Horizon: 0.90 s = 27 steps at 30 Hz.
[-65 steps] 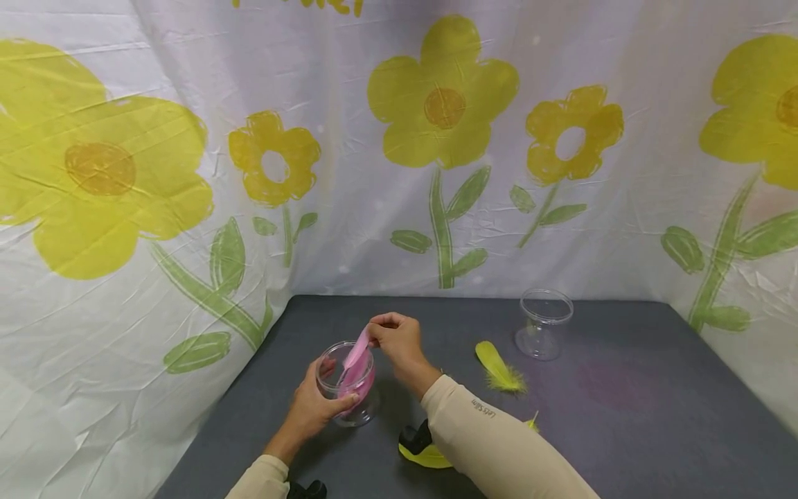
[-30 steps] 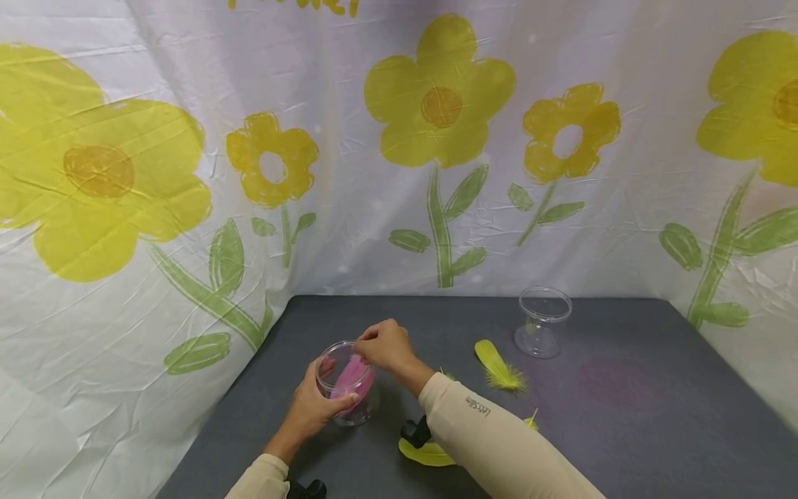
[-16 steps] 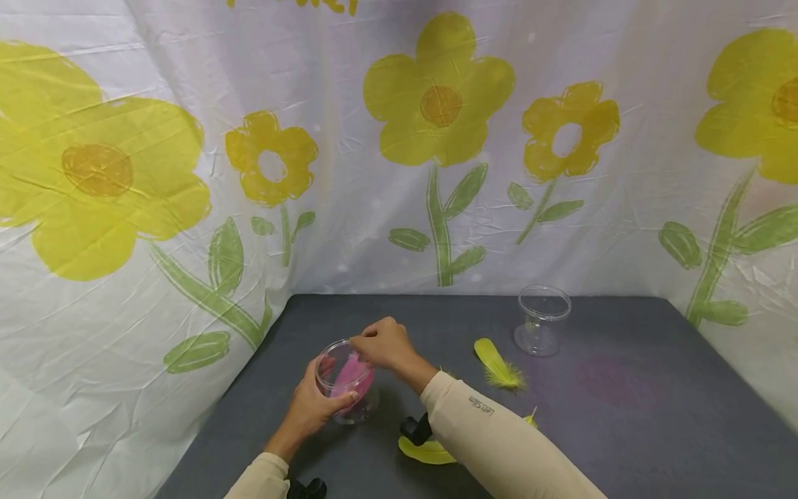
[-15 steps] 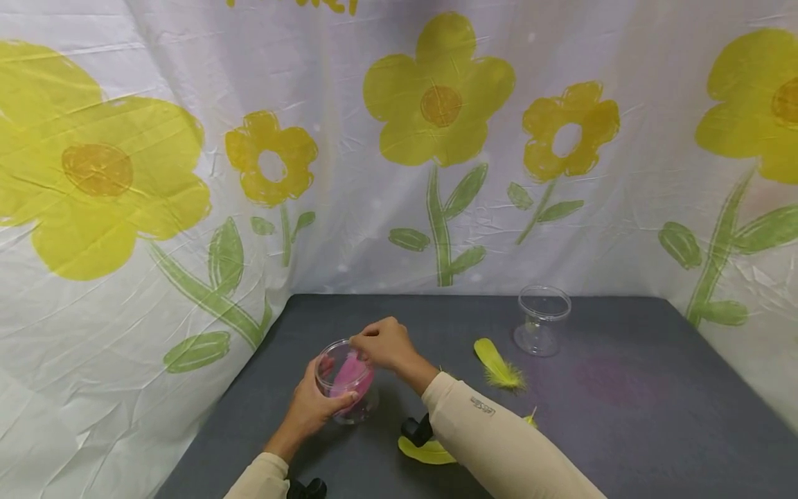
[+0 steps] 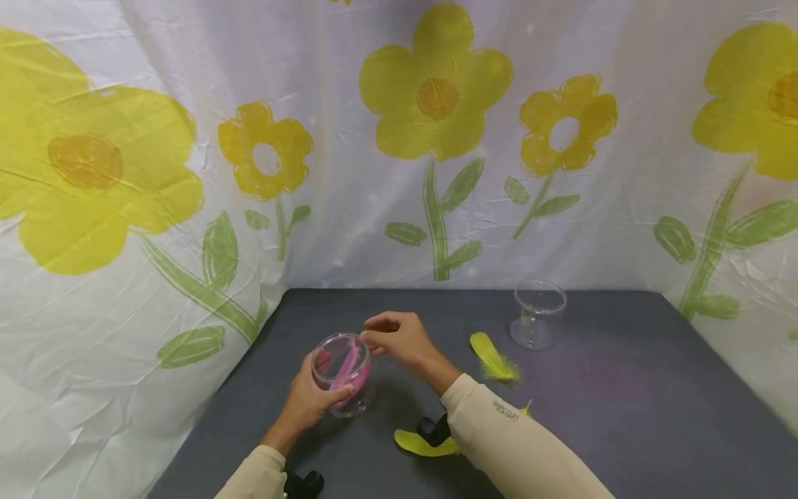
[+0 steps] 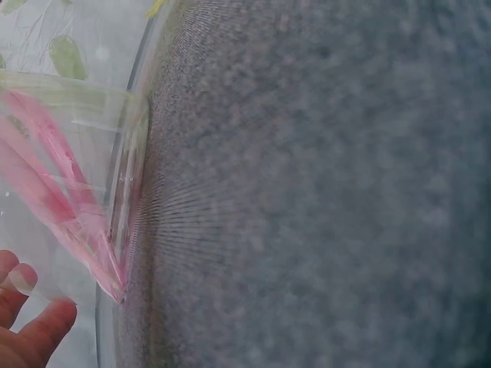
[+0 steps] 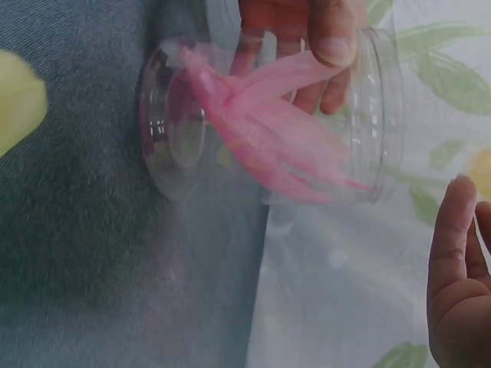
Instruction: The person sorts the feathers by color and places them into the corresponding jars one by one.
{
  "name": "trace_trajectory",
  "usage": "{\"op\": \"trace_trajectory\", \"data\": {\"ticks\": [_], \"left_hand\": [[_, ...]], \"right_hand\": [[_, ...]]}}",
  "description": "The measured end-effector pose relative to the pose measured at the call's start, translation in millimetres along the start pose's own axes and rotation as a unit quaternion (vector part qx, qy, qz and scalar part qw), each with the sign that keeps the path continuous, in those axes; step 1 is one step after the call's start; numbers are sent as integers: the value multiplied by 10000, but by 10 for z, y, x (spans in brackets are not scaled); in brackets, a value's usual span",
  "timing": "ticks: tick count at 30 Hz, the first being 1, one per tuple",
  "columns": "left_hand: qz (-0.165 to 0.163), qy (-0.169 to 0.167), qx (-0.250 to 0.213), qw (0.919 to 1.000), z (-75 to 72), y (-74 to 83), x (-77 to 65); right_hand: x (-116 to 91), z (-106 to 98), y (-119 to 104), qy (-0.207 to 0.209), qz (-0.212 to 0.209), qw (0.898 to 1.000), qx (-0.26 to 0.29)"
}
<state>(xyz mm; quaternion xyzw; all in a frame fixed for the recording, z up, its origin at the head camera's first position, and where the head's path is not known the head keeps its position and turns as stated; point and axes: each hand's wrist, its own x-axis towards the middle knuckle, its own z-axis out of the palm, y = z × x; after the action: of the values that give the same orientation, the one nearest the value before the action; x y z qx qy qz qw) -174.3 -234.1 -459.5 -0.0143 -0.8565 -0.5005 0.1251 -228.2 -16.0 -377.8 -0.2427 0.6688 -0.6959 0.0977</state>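
My left hand [image 5: 308, 396] holds a clear footed cup [image 5: 352, 410], thumb on the near side and fingers round the far side. Inside the cup lean several pink feathers [image 7: 253, 142], their lower ends gathered near the bottom and their tops spread toward the rim. The cup's foot seems to stand on the dark table. Just right of the rim is my right hand [image 5: 402, 343]. In the right wrist view its fingers [image 7: 454, 222] are apart from the cup, with nothing seen between them. Part of the left hand [image 6: 34, 333] shows in the left wrist view.
A second clear footed cup [image 5: 539, 298] stands at the back right. One yellow feather [image 5: 492, 357] lies in front of it. Another yellow feather [image 5: 418, 443] lies partly under the right forearm. A flowered cloth [image 5: 361, 229] hangs behind the dark table [image 5: 623, 416].
My right hand has let go of a pink feather inside the cup and drawn back to the right of the rim. The left hand keeps its hold. The head view has tilted slightly.
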Motion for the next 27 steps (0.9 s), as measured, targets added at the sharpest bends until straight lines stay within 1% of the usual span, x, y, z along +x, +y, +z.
{"op": "trace_trajectory", "data": {"ticks": [4, 9, 13, 16, 20, 27], "left_hand": [[-16, 41, 98, 9999, 23, 8, 34], [-36, 73, 159, 9998, 48, 5, 81], [-50, 22, 104, 9999, 82, 17, 128], [-87, -51, 101, 9999, 112, 29, 174], [-174, -138, 173, 9996, 163, 40, 245], [-260, -252, 288, 9989, 235, 79, 398]], "right_hand": [[-102, -122, -43, 2, 0, 10000, -46], [-240, -290, -75, 174, -2, 9997, -147], [-340, -434, -99, 341, -46, 9991, -255], [-400, -531, -117, 478, -33, 9979, -439], [-476, -655, -133, 673, -8, 9956, -654], [-627, -876, -196, 1006, -135, 9917, -787]]}}
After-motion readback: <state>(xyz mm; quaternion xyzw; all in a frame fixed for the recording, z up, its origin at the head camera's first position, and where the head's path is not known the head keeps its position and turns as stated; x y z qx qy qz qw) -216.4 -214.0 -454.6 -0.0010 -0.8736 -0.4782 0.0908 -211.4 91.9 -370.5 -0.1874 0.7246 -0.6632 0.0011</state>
